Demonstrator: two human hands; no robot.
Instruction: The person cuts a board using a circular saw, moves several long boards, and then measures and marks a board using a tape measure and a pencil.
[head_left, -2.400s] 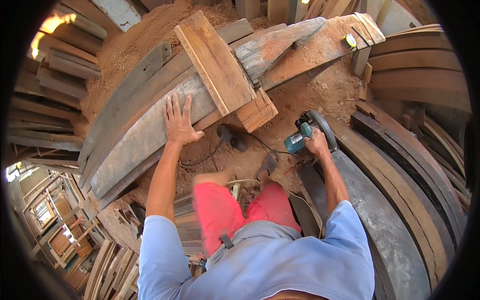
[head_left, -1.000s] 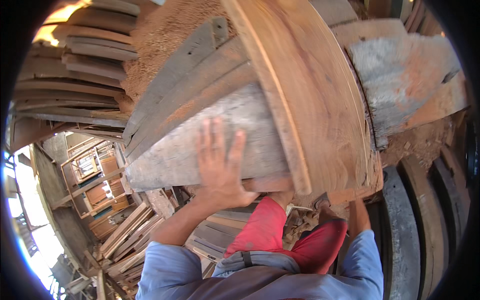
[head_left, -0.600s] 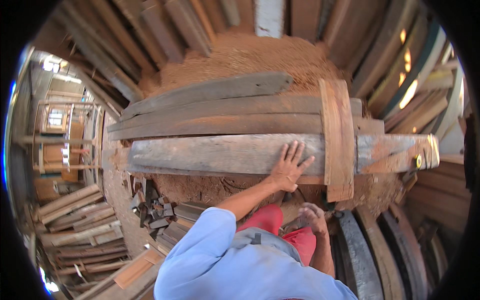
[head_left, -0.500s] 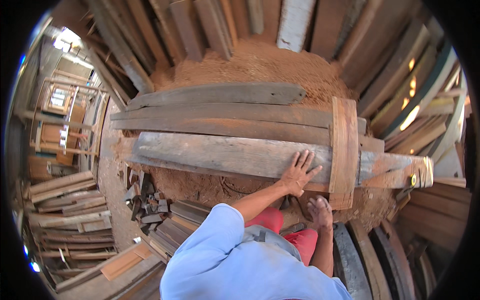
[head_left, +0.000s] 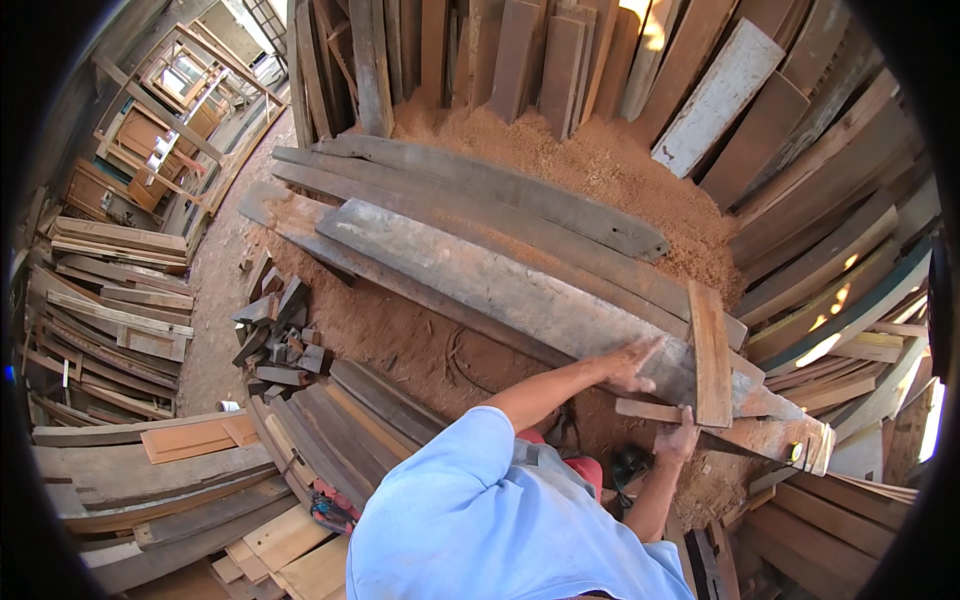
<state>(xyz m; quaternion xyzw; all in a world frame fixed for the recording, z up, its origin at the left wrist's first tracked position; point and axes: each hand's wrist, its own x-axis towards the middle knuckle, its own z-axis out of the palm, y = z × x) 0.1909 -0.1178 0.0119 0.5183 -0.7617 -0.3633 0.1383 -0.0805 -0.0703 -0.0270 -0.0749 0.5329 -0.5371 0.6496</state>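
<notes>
Holding a strip point(head_left: 643, 410) over open floor point(head_left: 400, 325), right hand point(head_left: 679, 438) flanks crosspiece point(head_left: 711, 355) edge

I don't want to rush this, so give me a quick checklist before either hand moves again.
1. Short brown board lies across the grey plank: ok.
2. Board fastened down: cannot tell, its underside is hidden.
3. Left hand clear of the plank: not ok, it is at the near edge.
4. Right hand free: not ok, it appears to hold a small wood strip.
5. Yellow tape measure in sight: ok, near the plank's right end.
</notes>
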